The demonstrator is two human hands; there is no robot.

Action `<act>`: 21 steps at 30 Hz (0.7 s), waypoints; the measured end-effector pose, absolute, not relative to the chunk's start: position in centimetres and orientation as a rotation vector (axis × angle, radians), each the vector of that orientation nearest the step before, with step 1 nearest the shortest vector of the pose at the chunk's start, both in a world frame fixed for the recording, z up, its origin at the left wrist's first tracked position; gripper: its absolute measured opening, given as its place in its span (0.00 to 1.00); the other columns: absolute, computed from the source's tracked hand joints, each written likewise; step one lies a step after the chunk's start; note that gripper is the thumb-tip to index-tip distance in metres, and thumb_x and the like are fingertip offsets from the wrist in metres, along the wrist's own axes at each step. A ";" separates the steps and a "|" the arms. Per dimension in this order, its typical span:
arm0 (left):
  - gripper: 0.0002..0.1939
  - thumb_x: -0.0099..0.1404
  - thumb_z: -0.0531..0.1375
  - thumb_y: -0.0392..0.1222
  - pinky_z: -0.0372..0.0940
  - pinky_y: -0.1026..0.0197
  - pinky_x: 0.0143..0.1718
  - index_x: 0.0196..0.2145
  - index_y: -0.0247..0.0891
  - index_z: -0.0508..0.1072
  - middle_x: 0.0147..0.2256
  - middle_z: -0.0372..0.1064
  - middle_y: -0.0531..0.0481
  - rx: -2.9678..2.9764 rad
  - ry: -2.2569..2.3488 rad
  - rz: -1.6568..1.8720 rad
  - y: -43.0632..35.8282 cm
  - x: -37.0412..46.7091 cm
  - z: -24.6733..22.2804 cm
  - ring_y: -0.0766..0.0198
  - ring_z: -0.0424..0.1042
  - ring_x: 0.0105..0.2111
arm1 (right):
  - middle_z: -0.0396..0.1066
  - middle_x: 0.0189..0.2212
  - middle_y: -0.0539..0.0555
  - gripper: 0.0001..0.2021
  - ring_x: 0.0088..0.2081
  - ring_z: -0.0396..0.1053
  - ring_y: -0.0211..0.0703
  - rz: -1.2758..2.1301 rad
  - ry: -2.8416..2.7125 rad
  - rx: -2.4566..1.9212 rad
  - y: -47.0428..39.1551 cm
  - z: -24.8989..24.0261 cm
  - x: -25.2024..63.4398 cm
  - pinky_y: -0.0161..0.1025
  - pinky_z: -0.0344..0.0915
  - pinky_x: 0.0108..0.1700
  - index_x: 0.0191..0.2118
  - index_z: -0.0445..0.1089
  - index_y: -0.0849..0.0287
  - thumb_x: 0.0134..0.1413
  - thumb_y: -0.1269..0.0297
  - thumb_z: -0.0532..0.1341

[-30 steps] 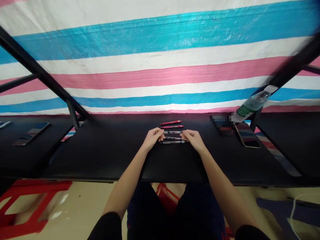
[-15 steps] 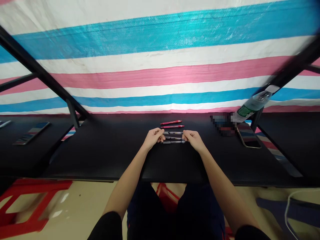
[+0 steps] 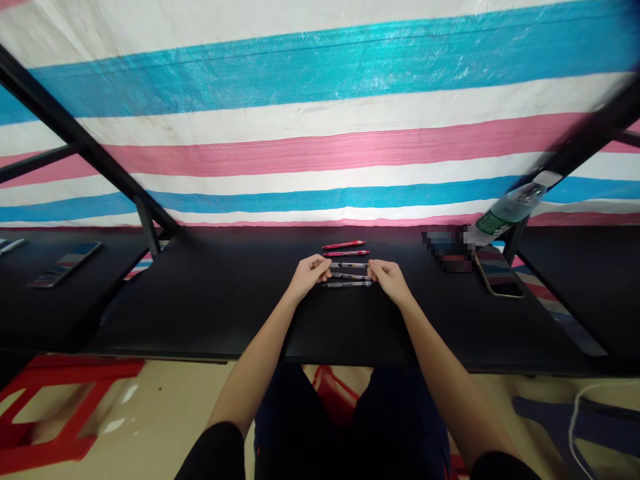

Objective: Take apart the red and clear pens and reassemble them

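Observation:
Three clear-barrelled pens lie in a row between my hands on the black table. My left hand [image 3: 312, 272] pinches the left end of the farthest clear pen [image 3: 350, 265], and my right hand [image 3: 387, 275] pinches its right end. Just nearer to me is the middle clear pen [image 3: 350, 276], its ends close to my fingers. The nearest clear pen [image 3: 347, 285] rests below that one. Beyond them lie two red pens, an upper red pen [image 3: 344, 245] slightly tilted and a lower red pen [image 3: 346, 253], both apart from my hands.
On the black table [image 3: 200, 300], a water bottle [image 3: 510, 213] leans at the right beside a phone [image 3: 497, 272] and a pixelated patch [image 3: 450, 250]. Another phone [image 3: 67, 265] lies far left. Metal posts [image 3: 105, 160] frame the striped sheet [image 3: 320, 157]. A red stool [image 3: 65, 407] stands lower left.
Almost nothing differs. Both hands keep their pinch on the farthest clear pen, and the whole view has shifted very slightly.

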State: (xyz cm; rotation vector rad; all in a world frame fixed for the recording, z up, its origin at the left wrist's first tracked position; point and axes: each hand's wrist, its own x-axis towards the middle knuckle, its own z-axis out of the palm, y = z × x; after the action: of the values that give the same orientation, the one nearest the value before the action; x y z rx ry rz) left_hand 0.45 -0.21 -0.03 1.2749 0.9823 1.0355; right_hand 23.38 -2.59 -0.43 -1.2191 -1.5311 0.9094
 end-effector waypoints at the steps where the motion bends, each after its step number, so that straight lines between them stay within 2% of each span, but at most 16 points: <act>1: 0.17 0.57 0.65 0.52 0.54 0.67 0.21 0.30 0.34 0.70 0.23 0.69 0.52 1.272 0.945 1.057 -0.2 0.4 -0.1 0.72 0.63 0.20 | 0.58 0.15 0.48 0.27 0.21 0.56 0.36 0.912 -1.519 -1.228 -2.6 -0.4 23.4 0.37 0.54 0.27 0.16 0.63 0.58 0.58 0.43 0.54; 6: 0.15 0.56 0.67 0.47 0.59 0.65 0.27 0.37 0.35 0.73 0.26 0.70 0.52 1.285 0.827 1.087 -0.1 0.2 -0.3 0.72 0.63 0.22 | 0.56 0.14 0.48 0.28 0.19 0.54 0.35 0.968 -1.416 -1.243 -2.4 -0.8 23.5 0.37 0.52 0.25 0.17 0.65 0.58 0.56 0.40 0.55; 11: 0.19 0.59 0.64 0.53 0.59 0.65 0.25 0.40 0.34 0.75 0.35 0.73 0.43 1.218 0.849 1.141 -0.1 0.4 0.1 0.66 0.69 0.30 | 0.55 0.14 0.47 0.27 0.18 0.51 0.34 1.049 -1.281 -1.164 -2.2 -1.1 23.6 0.36 0.48 0.23 0.18 0.64 0.58 0.54 0.40 0.58; 16: 0.23 0.59 0.62 0.58 0.50 0.66 0.18 0.25 0.32 0.71 0.22 0.67 0.49 1.207 1.034 1.103 -0.1 0.5 -0.1 0.72 0.60 0.19 | 0.54 0.14 0.47 0.26 0.19 0.51 0.34 1.079 -1.264 -1.133 -2.3 -1.0 23.4 0.36 0.47 0.23 0.18 0.65 0.58 0.54 0.40 0.59; 18: 0.23 0.59 0.62 0.58 0.49 0.66 0.18 0.24 0.33 0.71 0.21 0.66 0.50 1.216 1.024 1.093 -0.1 0.4 -0.1 0.73 0.59 0.18 | 0.54 0.14 0.47 0.26 0.19 0.51 0.34 1.070 -1.273 -1.143 -2.3 -0.9 23.4 0.36 0.47 0.23 0.18 0.65 0.58 0.53 0.40 0.59; 21: 0.18 0.56 0.66 0.54 0.52 0.66 0.20 0.30 0.33 0.72 0.23 0.66 0.52 1.252 0.947 1.128 0.0 0.4 -0.1 0.73 0.59 0.19 | 0.54 0.14 0.47 0.27 0.19 0.51 0.34 1.052 -1.273 -1.160 -2.2 -0.9 23.4 0.36 0.48 0.23 0.18 0.64 0.58 0.53 0.39 0.58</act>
State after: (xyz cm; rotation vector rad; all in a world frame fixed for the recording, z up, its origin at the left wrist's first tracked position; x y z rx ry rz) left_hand 0.37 0.01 -0.14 1.2524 0.9471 1.1279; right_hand 23.41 -2.24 -0.91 -1.1599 -1.2730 1.0522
